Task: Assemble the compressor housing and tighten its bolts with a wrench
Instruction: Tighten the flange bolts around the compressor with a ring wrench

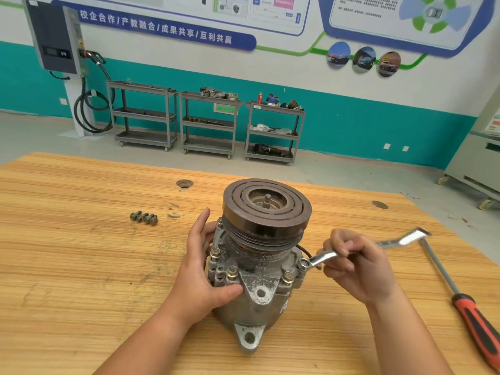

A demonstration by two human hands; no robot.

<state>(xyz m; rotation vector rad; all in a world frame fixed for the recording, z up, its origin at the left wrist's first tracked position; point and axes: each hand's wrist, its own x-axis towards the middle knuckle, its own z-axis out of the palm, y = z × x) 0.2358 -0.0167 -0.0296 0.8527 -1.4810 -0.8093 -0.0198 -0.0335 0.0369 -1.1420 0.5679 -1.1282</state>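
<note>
The grey metal compressor point(257, 309) stands upright on the light wooden table point(81, 280), close to the person and in the middle. It looks heavy and hard, made of thick metal. I think it will not bend or break, but it could twist or tip when a bolt is turned. Its sides look rough and dusty, not slippery. The best place to hold it is low on the fat body. The dark round pulley point(270, 223) on top is a poor place to hold, as it may spin.

The left hand point(200, 269) holds the compressor on its left side. The thumb lies across the front and the fingers go up along the side. The right hand point(357, 266) is apart from it, on the other side. Its fingers are curled tight round a shiny silver wrench point(323, 257). The ring end of the wrench sits on a small yellowish bolt point(303, 263) at the right edge of the housing. More bolts like it show along the front rim. I cannot tell how tight any of them are.

The wrench is thin, stiff and smooth, so it could slip off the bolt if it tilts. Holding it further out would give more push.

To the right lies a long screwdriver with a red and black handle point(479, 326). No hand touches it. Further back on the left, a few loose bolts point(144, 217) lie in a little row. Far off, three grey metal carts point(146, 117) stand by the green wall.
</note>
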